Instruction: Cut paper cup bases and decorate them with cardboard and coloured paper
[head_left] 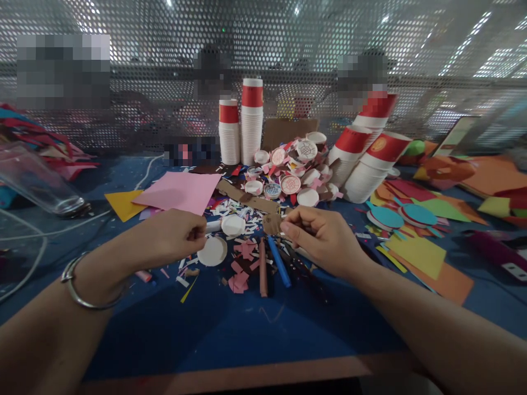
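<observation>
My left hand is curled closed above the table, with a white tube-like piece showing beside its fingers. Whether that piece is held or lies behind the hand, I cannot tell. Two white paper discs lie next to it, one nearer me than the other. My right hand is closed in a pinch beside a torn piece of brown cardboard; what its fingertips hold is too small to make out. Between the hands lie a pinkish-brown marker, a blue marker and pink paper scraps.
Stacked paper cups stand at the back, with leaning cup stacks right. Between them is a heap of decorated discs. Pink paper lies left, turquoise discs right. A clear container stands far left. Perforated metal rises behind.
</observation>
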A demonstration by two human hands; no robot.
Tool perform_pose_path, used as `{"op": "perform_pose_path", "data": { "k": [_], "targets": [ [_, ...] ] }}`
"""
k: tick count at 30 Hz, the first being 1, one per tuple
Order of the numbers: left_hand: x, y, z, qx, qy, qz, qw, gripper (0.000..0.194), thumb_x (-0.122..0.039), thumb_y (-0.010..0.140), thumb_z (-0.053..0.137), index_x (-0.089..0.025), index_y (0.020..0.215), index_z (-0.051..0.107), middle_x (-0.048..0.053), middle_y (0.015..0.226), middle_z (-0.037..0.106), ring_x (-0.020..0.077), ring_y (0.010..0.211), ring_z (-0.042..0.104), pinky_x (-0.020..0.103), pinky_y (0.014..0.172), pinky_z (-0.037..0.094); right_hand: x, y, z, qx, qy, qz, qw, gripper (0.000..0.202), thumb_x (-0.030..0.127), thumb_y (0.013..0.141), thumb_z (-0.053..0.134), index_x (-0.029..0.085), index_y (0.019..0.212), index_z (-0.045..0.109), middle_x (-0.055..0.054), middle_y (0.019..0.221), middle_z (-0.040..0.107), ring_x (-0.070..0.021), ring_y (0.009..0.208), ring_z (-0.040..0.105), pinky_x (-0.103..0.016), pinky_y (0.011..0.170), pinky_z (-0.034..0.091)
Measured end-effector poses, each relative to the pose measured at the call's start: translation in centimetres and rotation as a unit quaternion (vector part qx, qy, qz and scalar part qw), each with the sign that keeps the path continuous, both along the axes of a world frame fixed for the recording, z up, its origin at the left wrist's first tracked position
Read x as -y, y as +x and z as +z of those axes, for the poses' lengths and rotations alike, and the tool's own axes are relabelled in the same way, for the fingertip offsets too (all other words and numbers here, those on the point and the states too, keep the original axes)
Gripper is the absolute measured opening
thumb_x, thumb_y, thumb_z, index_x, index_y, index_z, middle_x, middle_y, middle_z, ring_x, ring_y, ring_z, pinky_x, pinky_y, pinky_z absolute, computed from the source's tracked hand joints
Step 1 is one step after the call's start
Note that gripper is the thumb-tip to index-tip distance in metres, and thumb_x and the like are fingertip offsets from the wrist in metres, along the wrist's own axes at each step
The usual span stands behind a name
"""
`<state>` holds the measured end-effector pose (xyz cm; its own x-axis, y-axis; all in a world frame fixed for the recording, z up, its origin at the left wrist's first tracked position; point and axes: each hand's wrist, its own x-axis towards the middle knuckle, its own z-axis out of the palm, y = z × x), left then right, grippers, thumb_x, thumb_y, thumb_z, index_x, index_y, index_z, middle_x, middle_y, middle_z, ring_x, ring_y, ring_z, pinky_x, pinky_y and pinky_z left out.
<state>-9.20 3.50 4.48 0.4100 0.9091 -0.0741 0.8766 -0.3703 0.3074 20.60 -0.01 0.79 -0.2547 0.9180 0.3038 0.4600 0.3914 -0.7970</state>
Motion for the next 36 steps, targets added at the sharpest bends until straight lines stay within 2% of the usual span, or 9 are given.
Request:
{"op": "perform_pose_path", "data": {
  "k": [4, 8, 13, 16, 18, 21, 24, 30, 36],
  "targets": [
    [0.5, 0.9, 0.1, 0.000, 0.020, -0.001, 1.000, 0.022, -0.036, 0.085, 0.064, -0.023, 0.067, 0.068, 0.002, 0.060, 0.066, 0.0178, 0.051, 0.056, 0.028, 0.048, 0.030, -0.1, -0.2, 0.0, -0.013, -0.012, 0.013, 1.000, 0.022, 0.035, 0.095, 0.061, 0.018, 0.081, 0.063, 0.003, 0.064, 0.057, -0.0101, 0.055, 0.049, -0.025, 0.052, 0.037],
    [1.4, 3.1, -0.3, 0.115, 0.072, -0.006, 0.991, 0.018, -0.036, 0.091, 0.062, -0.023, 0.089, 0.074, 0.004, 0.084, 0.075, 0.0196, 0.069, 0.065, 0.029, 0.060, 0.044, -0.1, -0.3, 0.1, -0.021, -0.034, 0.026, 0.999, 0.023, 0.036, 0.096, 0.060, 0.018, 0.082, 0.063, 0.003, 0.064, 0.056, -0.0099, 0.055, 0.047, -0.025, 0.051, 0.035],
    [2.8, 5.9, -1.9, 0.359, -0.076, -0.028, 0.930, 0.036, -0.040, 0.092, 0.066, -0.021, 0.123, 0.066, 0.010, 0.109, 0.077, 0.0231, 0.093, 0.074, 0.034, 0.076, 0.059, 0.0, -0.5, 0.2, -0.002, -0.046, 0.068, 0.997, 0.025, 0.035, 0.097, 0.059, 0.018, 0.078, 0.062, 0.003, 0.064, 0.055, -0.0106, 0.057, 0.045, -0.026, 0.053, 0.033],
    [3.0, 6.6, -2.7, 0.424, -0.181, -0.025, 0.887, 0.026, -0.037, 0.092, 0.068, -0.021, 0.113, 0.066, 0.006, 0.097, 0.076, 0.0199, 0.079, 0.074, 0.034, 0.071, 0.062, 0.3, -0.8, 0.2, 0.023, -0.036, 0.084, 0.996, 0.022, 0.031, 0.095, 0.059, 0.018, 0.078, 0.063, 0.002, 0.065, 0.057, -0.0114, 0.060, 0.048, -0.026, 0.056, 0.036],
    [2.9, 6.7, -2.7, 0.431, -0.195, -0.021, 0.880, 0.019, -0.033, 0.091, 0.069, -0.020, 0.104, 0.068, 0.004, 0.090, 0.075, 0.0184, 0.076, 0.073, 0.033, 0.071, 0.061, 0.5, -1.0, 0.2, 0.034, -0.031, 0.085, 0.995, 0.021, 0.030, 0.095, 0.060, 0.018, 0.079, 0.065, 0.002, 0.066, 0.057, -0.0117, 0.061, 0.048, -0.026, 0.057, 0.035],
    [2.5, 6.4, -2.4, 0.433, -0.128, -0.003, 0.892, 0.013, -0.027, 0.088, 0.070, -0.018, 0.096, 0.069, 0.005, 0.090, 0.076, 0.0172, 0.079, 0.072, 0.031, 0.073, 0.060, 0.5, -1.1, 0.2, 0.043, -0.019, 0.079, 0.996, 0.021, 0.030, 0.095, 0.060, 0.018, 0.079, 0.065, 0.002, 0.066, 0.057, -0.0117, 0.061, 0.048, -0.026, 0.056, 0.035],
    [2.1, 5.9, -2.1, 0.458, -0.071, 0.035, 0.886, 0.008, -0.025, 0.087, 0.068, -0.017, 0.090, 0.067, 0.004, 0.085, 0.074, 0.0160, 0.075, 0.071, 0.028, 0.067, 0.059, 0.5, -0.8, 0.3, 0.027, -0.006, 0.060, 0.998, 0.020, 0.031, 0.096, 0.060, 0.018, 0.082, 0.066, 0.001, 0.069, 0.060, -0.0113, 0.061, 0.051, -0.026, 0.057, 0.038],
    [1.4, 5.2, -1.9, 0.469, -0.048, 0.064, 0.880, 0.012, -0.026, 0.086, 0.073, -0.017, 0.093, 0.070, 0.006, 0.085, 0.076, 0.0162, 0.072, 0.072, 0.028, 0.065, 0.058, 0.1, 0.4, 1.0, -0.031, 0.012, -0.029, 0.999, 0.025, 0.038, 0.097, 0.061, 0.018, 0.084, 0.066, 0.001, 0.063, 0.058, -0.0104, 0.053, 0.048, -0.026, 0.050, 0.035],
    [0.7, 5.0, -2.5, 0.511, -0.037, 0.082, 0.855, 0.016, -0.028, 0.083, 0.078, -0.016, 0.092, 0.070, 0.005, 0.087, 0.075, 0.0142, 0.073, 0.071, 0.026, 0.064, 0.057, -0.8, 1.5, 1.3, 0.028, 0.020, -0.034, 0.999, 0.023, 0.036, 0.096, 0.062, 0.018, 0.081, 0.065, 0.000, 0.062, 0.059, -0.0113, 0.053, 0.049, -0.027, 0.050, 0.034]
  ]
}}
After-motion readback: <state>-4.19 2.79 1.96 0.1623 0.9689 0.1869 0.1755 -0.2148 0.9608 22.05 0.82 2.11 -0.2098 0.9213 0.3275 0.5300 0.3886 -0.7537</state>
